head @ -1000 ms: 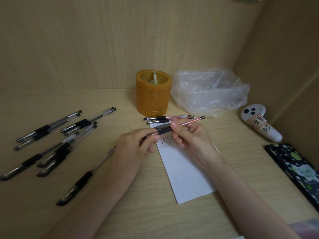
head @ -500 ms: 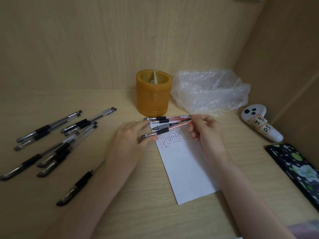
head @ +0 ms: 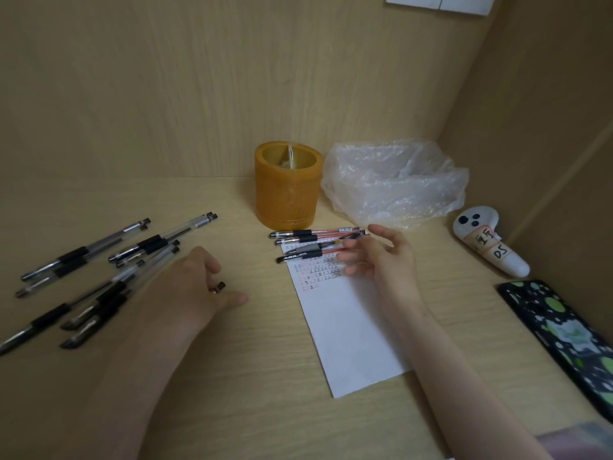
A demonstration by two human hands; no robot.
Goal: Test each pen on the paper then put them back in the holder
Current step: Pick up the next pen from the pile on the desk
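The tabletop (head: 232, 393) fills the lower frame, with the white paper (head: 348, 333) running from centre toward lower right, its upper end covered in small test marks. At upper centre stands the amber pen holder (head: 288, 190), just beyond the paper's top edge. At the left of the frame lies a loose fan of black pens (head: 99, 280), their long axes slanting from lower left to upper right. The left hand (head: 199, 283) is over their near ends, fingers curled round the butt of one black pen (head: 217, 287), which points toward centre frame. It is clearly the nearer hand to that pile, so the next pen to test probably comes from there. The right hand (head: 381, 260) hovers at the paper's top with fingers spread and holding nothing, beside four red pens (head: 318, 242) lying side by side, left to right.
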